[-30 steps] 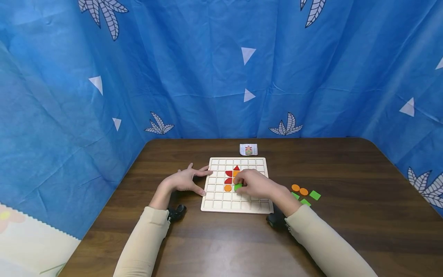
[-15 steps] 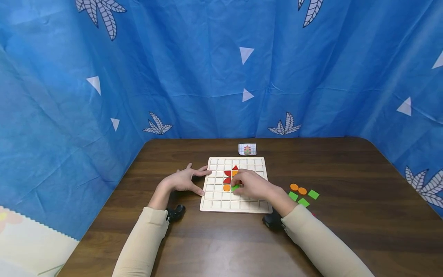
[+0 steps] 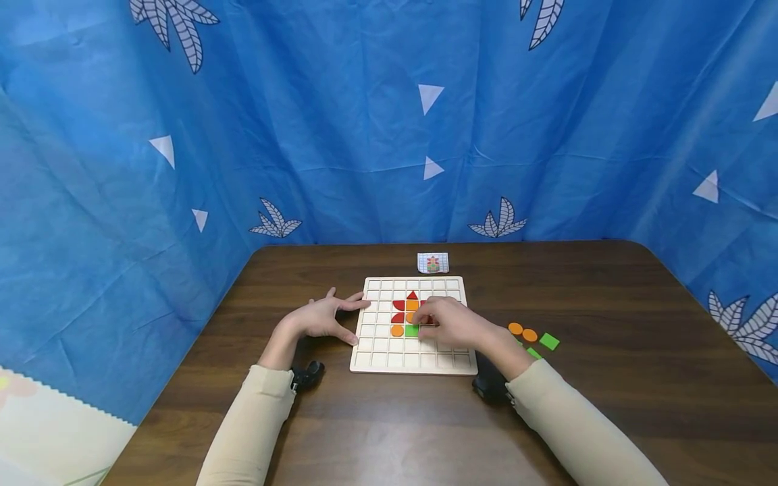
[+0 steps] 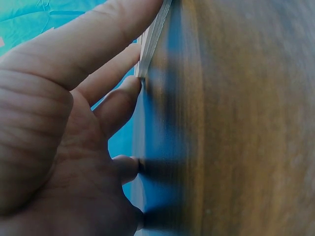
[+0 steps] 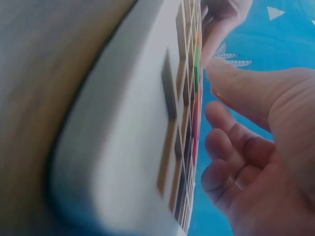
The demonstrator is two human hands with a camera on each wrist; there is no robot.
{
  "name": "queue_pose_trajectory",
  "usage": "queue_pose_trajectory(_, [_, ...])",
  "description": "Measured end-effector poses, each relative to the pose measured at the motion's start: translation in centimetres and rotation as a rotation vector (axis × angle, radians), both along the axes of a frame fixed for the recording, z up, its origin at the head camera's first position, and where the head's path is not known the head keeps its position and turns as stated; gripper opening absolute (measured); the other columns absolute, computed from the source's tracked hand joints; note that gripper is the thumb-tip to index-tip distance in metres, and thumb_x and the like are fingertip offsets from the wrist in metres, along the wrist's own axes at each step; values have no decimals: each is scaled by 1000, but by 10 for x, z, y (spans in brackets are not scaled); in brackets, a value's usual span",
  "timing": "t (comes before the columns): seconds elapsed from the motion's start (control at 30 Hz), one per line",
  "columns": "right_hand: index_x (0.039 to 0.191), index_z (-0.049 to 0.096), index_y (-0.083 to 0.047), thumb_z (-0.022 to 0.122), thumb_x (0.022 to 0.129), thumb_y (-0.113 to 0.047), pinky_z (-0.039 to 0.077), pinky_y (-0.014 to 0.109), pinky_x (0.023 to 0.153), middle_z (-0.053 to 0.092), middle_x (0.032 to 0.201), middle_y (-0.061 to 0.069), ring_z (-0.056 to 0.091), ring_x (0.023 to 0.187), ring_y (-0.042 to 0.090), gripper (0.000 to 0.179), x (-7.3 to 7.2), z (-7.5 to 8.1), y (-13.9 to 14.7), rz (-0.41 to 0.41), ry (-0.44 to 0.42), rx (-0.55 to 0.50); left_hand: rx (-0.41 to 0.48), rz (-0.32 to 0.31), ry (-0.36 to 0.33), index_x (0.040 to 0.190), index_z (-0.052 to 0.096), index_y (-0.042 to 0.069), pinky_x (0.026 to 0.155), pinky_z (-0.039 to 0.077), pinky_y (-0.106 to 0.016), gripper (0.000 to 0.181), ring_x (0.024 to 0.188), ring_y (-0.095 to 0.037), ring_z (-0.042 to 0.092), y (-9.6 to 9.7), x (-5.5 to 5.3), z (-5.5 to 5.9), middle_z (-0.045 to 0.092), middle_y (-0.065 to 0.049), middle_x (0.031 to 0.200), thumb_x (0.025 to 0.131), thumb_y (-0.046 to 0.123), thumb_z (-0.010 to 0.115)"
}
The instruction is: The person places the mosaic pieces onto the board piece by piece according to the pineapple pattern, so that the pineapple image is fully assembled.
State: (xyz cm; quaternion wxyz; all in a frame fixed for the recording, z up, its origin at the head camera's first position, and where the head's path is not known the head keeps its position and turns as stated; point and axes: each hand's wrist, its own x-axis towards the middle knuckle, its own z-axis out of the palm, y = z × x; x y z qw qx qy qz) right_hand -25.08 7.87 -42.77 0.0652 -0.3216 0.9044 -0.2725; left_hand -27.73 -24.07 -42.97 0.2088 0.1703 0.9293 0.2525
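A pale wooden grid board (image 3: 383, 362) lies on the table. My left hand (image 3: 319, 318) is spread at its left side, its thumb and some fingers touching the edge. Over the middle of the board is my right hand (image 3: 452, 324), its fingers bent beside a green square (image 3: 411, 331) lying in a cell. The right wrist view shows nothing between that hand's thumb (image 5: 241, 88) and fingers. Left of the green square sits an orange circle (image 3: 397, 331). Above are an orange square (image 3: 412, 306), a red triangle (image 3: 412, 295) and red curved pieces (image 3: 398, 317), some partly hidden by the right hand.
Loose orange circles (image 3: 515, 328) and green squares (image 3: 550, 341) lie on the table right of the board, some partly covered by the right arm. A small pattern card (image 3: 433, 263) lies behind the board. A blue curtain (image 3: 365, 135) hangs behind the table (image 3: 377, 425).
The right hand has shifted slightly right, away from the green square, which now shows whole in its cell. The left hand has stayed at the board's edge.
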Motion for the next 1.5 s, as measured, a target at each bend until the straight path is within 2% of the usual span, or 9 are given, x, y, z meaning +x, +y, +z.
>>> queue_pose_trajectory(0.2, [111,79,-14,81,90,-19,52,32,82,72,104,-3,59,91,15,22,4,5,17,-32,-13,4,2,-4,3,153,49,38,114,-5,-82,87,159,-46,-8,1,2,1,28,9,170,76,46,88])
queue_pose_trajectory(0.47, [113,78,-15,81,90,-21,52,31,81,71,107,-3,59,92,16,24,6,3,49,-77,-18,23,5,-3,1,153,49,37,115,-5,-82,87,159,-45,-9,0,2,1,27,9,170,76,45,89])
queue_pose_trajectory(0.6, [113,77,-16,80,91,-21,52,29,75,69,104,-3,58,88,16,23,10,5,68,-103,-3,22,10,2,-3,153,49,37,115,-5,-81,87,159,-45,-10,1,1,1,26,9,171,76,45,89])
queue_pose_trajectory(0.8, [114,77,-15,80,91,-18,53,29,76,69,102,-3,58,88,14,24,14,6,97,-155,20,38,7,0,1,153,49,37,115,-4,-81,88,159,-45,-9,1,0,0,26,8,171,76,46,89])
queue_pose_trajectory(1.07, [117,74,-10,79,91,-16,51,28,71,71,106,2,55,87,16,27,20,8,131,-158,49,31,5,-17,10,154,48,36,114,-6,-83,87,159,-46,-10,-1,0,-3,26,9,171,77,46,88])
queue_pose_trajectory(1.17, [119,73,-9,78,92,-17,50,28,70,70,105,2,55,88,16,29,22,8,142,-184,42,40,9,-15,10,154,48,37,114,-6,-82,87,159,-46,-10,-1,0,-2,26,9,171,78,45,88])
queue_pose_trajectory(1.33, [121,72,-8,79,91,-20,51,28,71,68,103,2,55,88,18,32,24,5,157,-220,32,65,0,-11,12,154,48,37,114,-5,-83,87,159,-47,-9,0,0,-1,25,8,171,77,47,87])
queue_pose_trajectory(1.5, [118,72,-7,81,89,-19,52,32,75,68,104,3,56,89,18,32,26,1,167,-219,33,95,2,-8,6,154,48,37,113,-5,-83,87,159,-47,-9,0,0,-1,25,8,171,77,47,88])
